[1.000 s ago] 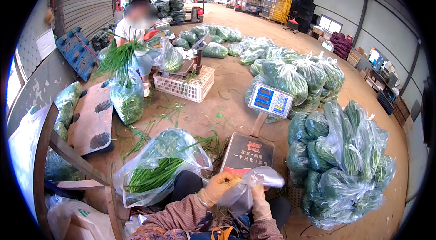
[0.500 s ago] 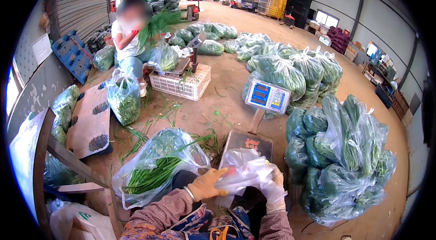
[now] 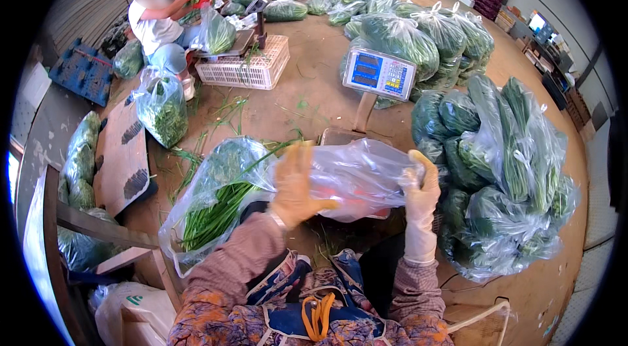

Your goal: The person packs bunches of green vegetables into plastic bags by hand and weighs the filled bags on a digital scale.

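Note:
A clear plastic bag (image 3: 360,176) is stretched out sideways in front of me, over the platform of a floor scale. My right hand (image 3: 422,182), in a pale yellow glove, pinches its right end. By the bag's left end is my left hand (image 3: 294,189), gloved alike, fingers raised and thumb held apart; its fingertips are slightly blurred. Behind the bag rises the scale's blue and white display (image 3: 379,73) on a post. Left of my left hand lies an open clear bag (image 3: 180,215) with long green stalks (image 3: 216,218) inside.
Filled bags of greens (image 3: 504,163) are piled at the right, with more bags (image 3: 399,45) beyond. At the far left a person (image 3: 154,25) in red gloves handles greens beside another scale on a white crate (image 3: 271,65). A wooden frame (image 3: 104,231) stands close at my left.
The crumpled plastic bag is now spread wide. My hands have moved forward and farther apart, and the left has come off the plastic. The view has tipped downward. The other person has lowered the greens.

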The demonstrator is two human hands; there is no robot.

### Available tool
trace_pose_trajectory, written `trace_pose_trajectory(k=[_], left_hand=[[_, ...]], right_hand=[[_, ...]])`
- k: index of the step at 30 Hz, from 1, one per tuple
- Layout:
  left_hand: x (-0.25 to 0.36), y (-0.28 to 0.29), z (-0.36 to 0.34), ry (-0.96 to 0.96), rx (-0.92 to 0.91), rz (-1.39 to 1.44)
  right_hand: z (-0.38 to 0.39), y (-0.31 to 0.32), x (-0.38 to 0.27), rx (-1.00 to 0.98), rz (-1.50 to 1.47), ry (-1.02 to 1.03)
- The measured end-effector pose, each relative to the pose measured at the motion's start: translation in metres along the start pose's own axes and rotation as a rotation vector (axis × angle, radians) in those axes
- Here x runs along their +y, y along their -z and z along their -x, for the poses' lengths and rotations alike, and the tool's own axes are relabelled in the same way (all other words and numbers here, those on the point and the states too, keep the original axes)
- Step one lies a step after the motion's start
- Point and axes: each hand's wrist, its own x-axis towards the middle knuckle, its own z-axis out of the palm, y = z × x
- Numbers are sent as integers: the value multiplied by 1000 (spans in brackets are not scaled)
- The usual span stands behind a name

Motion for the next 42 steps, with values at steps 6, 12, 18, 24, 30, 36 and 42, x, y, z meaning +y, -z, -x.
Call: trace_pose_trajectory(k=[6,12,18,24,30,36,42], left_hand=[[-53,-85,-89,180,99,242],[-91,-101,-82,252,165,258],[-106,-87,32,308,58,184],[-194,-64,183,850,-31,137],[-210,-86,170,758,-38,136],[-213,-112,121,740,-578,-149],[-214,-131,142,808,-579,46]], right_hand=[[-10,10,9,-250,736,236],[7,44,110,-133,848,187],[33,17,148,-476,831,-121],[18,-53,80,-412,364,32],[47,-187,60,-1039,93,-140],[80,-278,136,-1250,846,133],[67,-282,165,-1428,882,-58]])
